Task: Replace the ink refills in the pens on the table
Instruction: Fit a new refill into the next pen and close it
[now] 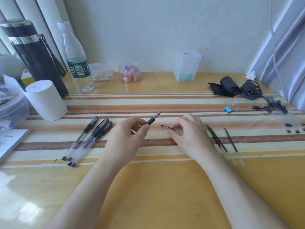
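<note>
Pen, black grip, tip angled up and right: pinched in the curled fingers of the left hand over mid-table. Thin dark refill, tip towards the pen: pinched by the curled right hand. Glossy striped table; clear-barrelled pens lie left, loose refills right, pale textured wall behind.

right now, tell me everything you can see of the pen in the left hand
The pen is uncapped: a black, rubbery-looking grip section ending in a tapered silvery tip. It is tilted, tip pointing away and to the right. The left hand pinches it at the grip; the rest of the barrel is hidden in that hand. Nothing else touches it; the right hand holds a separate thin dark piece close by.
</note>
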